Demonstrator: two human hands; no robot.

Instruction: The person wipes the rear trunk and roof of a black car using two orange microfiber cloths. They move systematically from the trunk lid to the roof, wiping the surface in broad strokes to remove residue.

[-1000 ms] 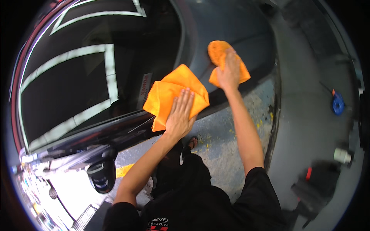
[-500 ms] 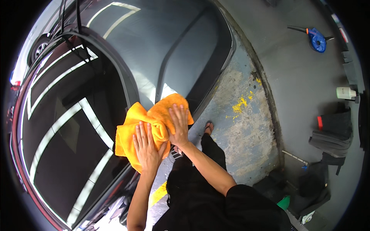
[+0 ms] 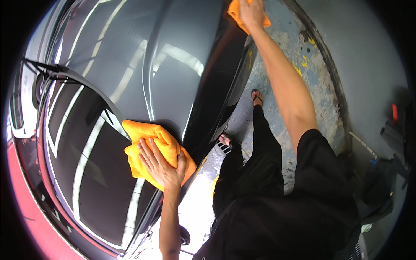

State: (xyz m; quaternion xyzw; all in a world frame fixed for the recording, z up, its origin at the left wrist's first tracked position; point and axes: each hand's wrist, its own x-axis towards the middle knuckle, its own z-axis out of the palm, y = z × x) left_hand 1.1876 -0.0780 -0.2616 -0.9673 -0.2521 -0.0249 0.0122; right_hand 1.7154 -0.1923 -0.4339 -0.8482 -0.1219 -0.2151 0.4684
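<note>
My left hand (image 3: 162, 167) lies flat, fingers stretched out, on a bunched orange cloth (image 3: 145, 130). That cloth rests where the dark windshield (image 3: 99, 177) of a car meets its grey hood (image 3: 182, 93). Farther off, my right arm reaches out along the car's side. At its end my right hand (image 3: 252, 15) grips a second orange cloth (image 3: 235, 12) against the dark side edge of the hood. The top of the picture cuts off part of this hand, and some of its fingers are hidden.
Wiper arms (image 3: 47, 67) stand raised off the windshield at the left. A white vehicle (image 3: 28, 104) is beyond. To my right are stained concrete floor and a dark kerb line (image 3: 333, 78). A pale stick (image 3: 364, 144) and dark bags (image 3: 379, 186) lie farther right. A drain grate (image 3: 224, 147) is near my foot.
Both hands were close together on the orange cloths. My right hand has swept far forward along the hood's side with one cloth; my left stays on the other near the windshield corner.
</note>
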